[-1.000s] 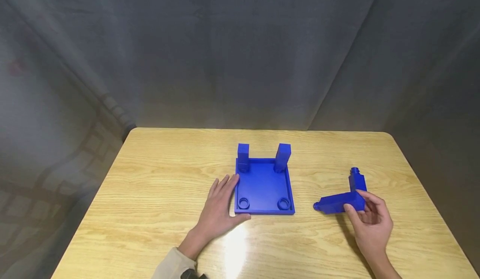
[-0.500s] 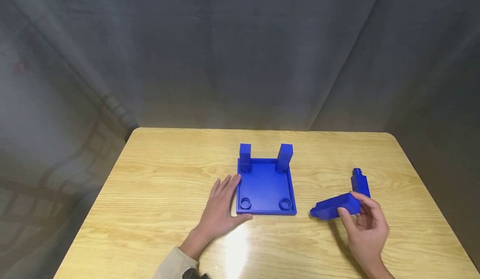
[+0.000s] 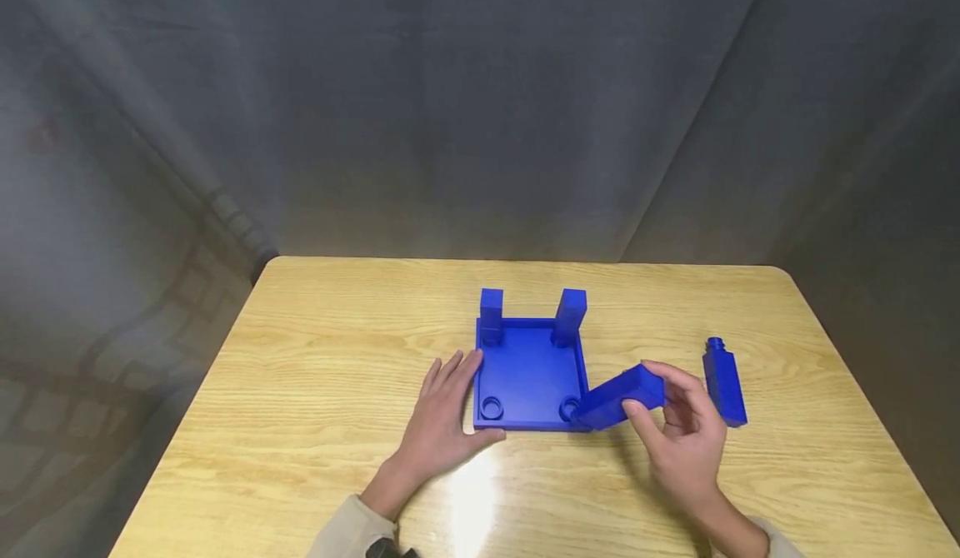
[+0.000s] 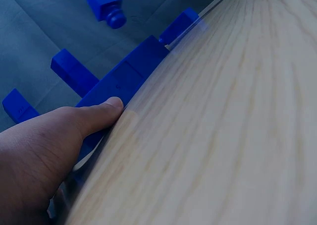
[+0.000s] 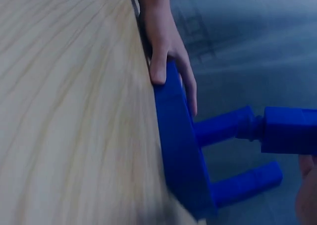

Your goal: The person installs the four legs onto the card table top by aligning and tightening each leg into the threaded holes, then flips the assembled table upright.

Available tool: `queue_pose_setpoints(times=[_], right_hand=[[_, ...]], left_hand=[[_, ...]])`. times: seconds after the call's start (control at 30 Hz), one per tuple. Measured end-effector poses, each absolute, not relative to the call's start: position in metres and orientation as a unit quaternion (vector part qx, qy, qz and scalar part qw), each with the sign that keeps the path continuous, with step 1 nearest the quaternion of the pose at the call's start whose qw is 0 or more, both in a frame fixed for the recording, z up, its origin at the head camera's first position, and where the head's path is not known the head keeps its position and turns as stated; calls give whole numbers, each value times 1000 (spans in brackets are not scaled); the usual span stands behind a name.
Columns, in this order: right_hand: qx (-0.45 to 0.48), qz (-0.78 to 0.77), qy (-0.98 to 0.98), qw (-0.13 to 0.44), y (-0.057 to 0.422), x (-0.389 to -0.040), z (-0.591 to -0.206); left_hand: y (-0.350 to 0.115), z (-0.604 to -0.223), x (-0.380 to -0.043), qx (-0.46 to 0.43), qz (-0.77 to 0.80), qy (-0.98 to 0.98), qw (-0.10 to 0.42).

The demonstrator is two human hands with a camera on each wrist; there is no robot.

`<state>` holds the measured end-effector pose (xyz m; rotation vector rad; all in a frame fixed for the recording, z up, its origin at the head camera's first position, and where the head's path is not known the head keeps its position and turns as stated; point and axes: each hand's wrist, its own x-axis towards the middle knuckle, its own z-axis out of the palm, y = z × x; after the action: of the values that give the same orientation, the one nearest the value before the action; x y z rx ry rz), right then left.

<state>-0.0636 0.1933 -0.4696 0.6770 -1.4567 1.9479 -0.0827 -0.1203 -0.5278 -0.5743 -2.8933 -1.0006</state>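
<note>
Aloft, the right hand (image 3: 686, 441) holds a leg (image 3: 617, 400) clear of the tray's edge (image 3: 528, 426).

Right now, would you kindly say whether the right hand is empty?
No, the right hand pinches a blue post near its squared end.

This looks like a curtained-off work booth; whether it belongs to a lab, workshop, office or home, I cannot tell. A dark grey curtain (image 3: 480, 108), hanging in creases and folds, runs from nine o'clock through twelve to three, close around the worktop (image 3: 337, 333). Faint ladder-like marks (image 3: 201, 279) show on the cloth between nine and ten. The worktop has pale wood grain and rounded far corners, and a bright patch of glare (image 3: 472, 500) lies on it near six o'clock.
</note>
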Motion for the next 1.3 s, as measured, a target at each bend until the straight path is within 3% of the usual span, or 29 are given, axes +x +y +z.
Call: queue_pose_setpoints(times=[0.33, 0.57, 0.93, 1.3], right_hand=[[241, 698, -626, 250, 154, -74, -453], [172, 700, -667, 188, 131, -78, -441], [221, 654, -687, 229, 106, -96, -446], [222, 647, -699, 211, 95, -108, -459]], left_hand=[[-120, -528, -82, -183, -316, -931, 12], [-120, -528, -82, -195, -322, -926, 26], [-121, -530, -82, -207, -318, -923, 59], [-121, -533, -84, -204, -318, -924, 55]])
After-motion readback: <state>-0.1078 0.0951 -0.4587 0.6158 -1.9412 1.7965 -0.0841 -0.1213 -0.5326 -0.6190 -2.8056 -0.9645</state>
